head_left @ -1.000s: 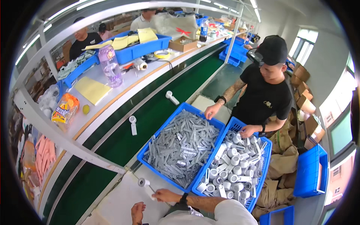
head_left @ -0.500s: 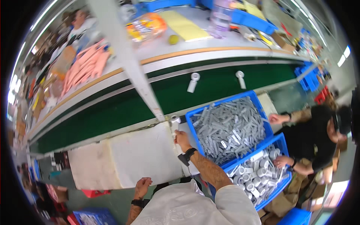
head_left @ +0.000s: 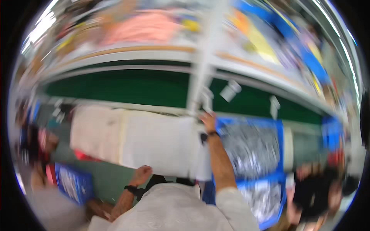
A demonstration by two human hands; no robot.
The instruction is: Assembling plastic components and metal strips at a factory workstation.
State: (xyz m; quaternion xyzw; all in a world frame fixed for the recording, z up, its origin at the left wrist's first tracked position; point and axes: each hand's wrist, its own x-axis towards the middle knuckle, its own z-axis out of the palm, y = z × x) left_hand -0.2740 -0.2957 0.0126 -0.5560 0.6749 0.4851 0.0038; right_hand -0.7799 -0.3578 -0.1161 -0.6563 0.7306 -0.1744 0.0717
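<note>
The picture is smeared by motion. My right hand (head_left: 208, 121) is closed on the lower end of a white part (head_left: 207, 99) with a rounded head and a handle. It holds the part at the foot of the white post, by the near edge of the green conveyor belt (head_left: 154, 85). Two similar white parts lie on the belt: a tilted one (head_left: 230, 91) just right of the post and another (head_left: 274, 106) farther right. Over the front edge of the pale work surface (head_left: 158, 140) is my left hand (head_left: 142, 175); its fingers are blurred and nothing shows in them.
Right of my forearm stands a blue bin (head_left: 281, 146) of grey strips, with a second blue bin (head_left: 283, 200) of white parts nearer me. The white post (head_left: 198, 77) rises before the belt. A co-worker in black (head_left: 318, 196) is at right. Beyond runs a cluttered shelf (head_left: 154, 53).
The whole view has swung, so belt, bins and post appear shifted right and turned. My right hand keeps the white part beside the post. The left hand still hovers by the work surface's front edge.
</note>
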